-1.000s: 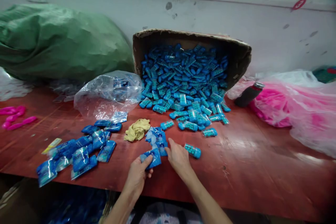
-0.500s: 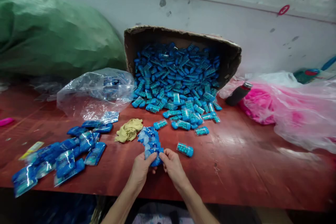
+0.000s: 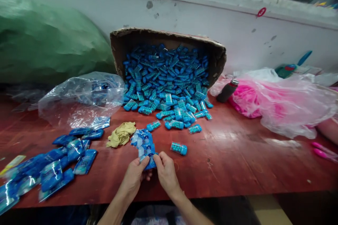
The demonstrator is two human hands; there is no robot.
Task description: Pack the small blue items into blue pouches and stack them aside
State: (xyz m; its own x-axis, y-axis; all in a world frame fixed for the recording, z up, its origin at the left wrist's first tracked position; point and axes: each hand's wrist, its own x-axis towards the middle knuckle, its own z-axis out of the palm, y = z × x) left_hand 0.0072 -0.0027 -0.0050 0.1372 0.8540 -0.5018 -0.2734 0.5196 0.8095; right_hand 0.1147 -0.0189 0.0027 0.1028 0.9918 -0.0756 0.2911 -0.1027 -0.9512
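My left hand (image 3: pixel 133 176) and my right hand (image 3: pixel 165 173) meet at the near edge of the red table (image 3: pixel 237 161) and both pinch one blue plastic packet (image 3: pixel 150 162). Just beyond it lies a small stack of blue packets (image 3: pixel 142 140). A single blue capsule tube (image 3: pixel 179 148) rests a little right of my right hand. A tipped cardboard box (image 3: pixel 169 38) at the back spills several blue tubes (image 3: pixel 169 88) toward me.
Filled blue packets (image 3: pixel 50 170) are spread at the near left. A clear plastic bag (image 3: pixel 79 96), a yellow cloth (image 3: pixel 121 134), a green sack (image 3: pixel 47 42), pink-filled bags (image 3: pixel 274 100) and a dark bottle (image 3: pixel 227 90) surround the box.
My right hand has come in from the stack and closed on the packet held by my left hand. The view has swung to the right.
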